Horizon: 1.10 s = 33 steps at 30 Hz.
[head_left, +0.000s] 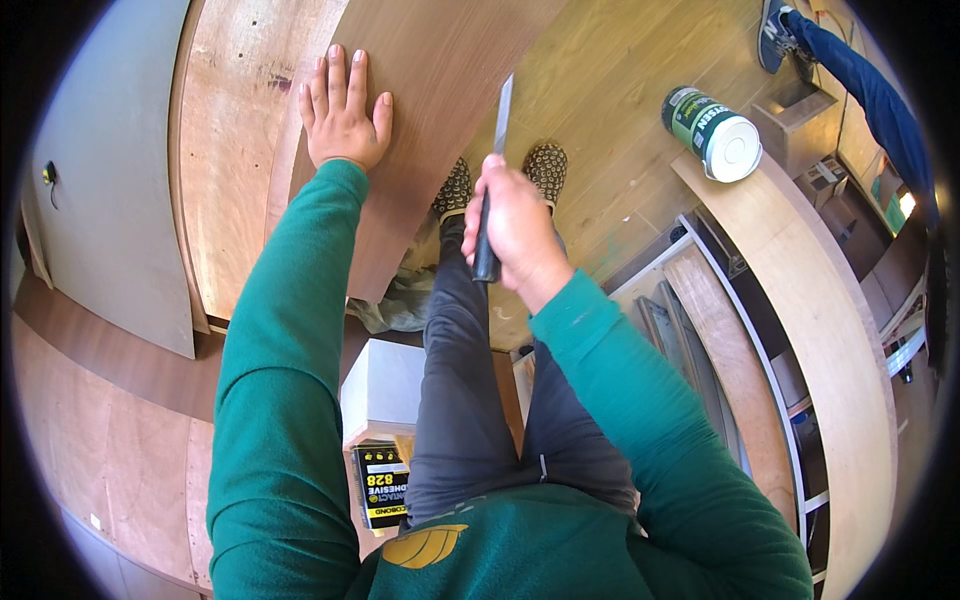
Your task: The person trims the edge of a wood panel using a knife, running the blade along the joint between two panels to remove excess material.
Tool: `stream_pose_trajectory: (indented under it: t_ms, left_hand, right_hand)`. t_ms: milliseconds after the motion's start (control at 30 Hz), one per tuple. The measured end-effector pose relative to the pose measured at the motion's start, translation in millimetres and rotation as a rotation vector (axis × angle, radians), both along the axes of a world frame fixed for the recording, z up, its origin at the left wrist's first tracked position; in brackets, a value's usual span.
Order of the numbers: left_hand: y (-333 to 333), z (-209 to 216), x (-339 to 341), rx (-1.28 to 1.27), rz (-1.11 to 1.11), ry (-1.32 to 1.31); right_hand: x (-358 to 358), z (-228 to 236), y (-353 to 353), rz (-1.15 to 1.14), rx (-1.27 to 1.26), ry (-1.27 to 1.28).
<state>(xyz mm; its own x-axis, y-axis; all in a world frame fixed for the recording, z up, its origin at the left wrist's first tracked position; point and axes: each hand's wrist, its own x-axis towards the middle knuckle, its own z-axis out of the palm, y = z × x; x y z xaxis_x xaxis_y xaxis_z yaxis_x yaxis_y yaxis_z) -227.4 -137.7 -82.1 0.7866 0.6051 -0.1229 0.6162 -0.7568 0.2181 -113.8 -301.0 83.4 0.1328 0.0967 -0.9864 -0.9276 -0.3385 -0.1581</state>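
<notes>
My left hand (345,125) lies flat, fingers spread, on a brown wood-grain panel (430,110) at the upper left. In my right hand (515,220) is a file (502,115) with a black handle and a narrow grey metal blade. Its tip points away from me, close to the panel's right edge. The fingers wrap round the handle, and the thumb lies along it near the blade. Whether the blade touches the panel edge, I cannot tell.
A green and white paint can (715,135) lies on its side by a curved pale board (800,250) at right. A grey panel (110,180) stands at left. Near my legs are a white box (385,385) and a black-yellow adhesive can (380,485). Another person's leg (860,80) shows upper right.
</notes>
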Motion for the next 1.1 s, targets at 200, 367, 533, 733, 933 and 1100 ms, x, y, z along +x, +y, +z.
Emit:
stream_pose_trajectory:
  t_ms: [200, 367, 533, 733, 933, 1100]
  left_hand:
    - [1.1, 0.7, 1.1, -0.004, -0.009, -0.008]
    - [0.7, -0.2, 2.3, -0.004, -0.011, -0.004]
    - [0.2, 6.7, 4.9, 0.016, -0.027, -0.007]
    - [1.2, 3.5, 3.2, 0.008, -0.043, 0.027]
    - [0.3, 1.1, 0.3, 0.021, -0.050, 0.001]
    - [-0.4, 1.5, 2.0, 0.024, -0.049, -0.006]
  right_hand:
    - [-17.4, -15.5, 7.8, 0.002, -0.017, -0.047]
    - [-25.1, -24.9, 11.3, 0.036, -0.069, -0.061]
    - [-5.3, -70.0, 14.4, 0.031, -0.077, 0.019]
    - [-6.4, -67.3, -0.4, -0.003, -0.007, -0.036]
    - [-12.6, -28.2, -17.7, -0.377, 0.144, -0.001]
    - [-8.2, -11.0, -8.5, -0.296, 0.141, 0.018]
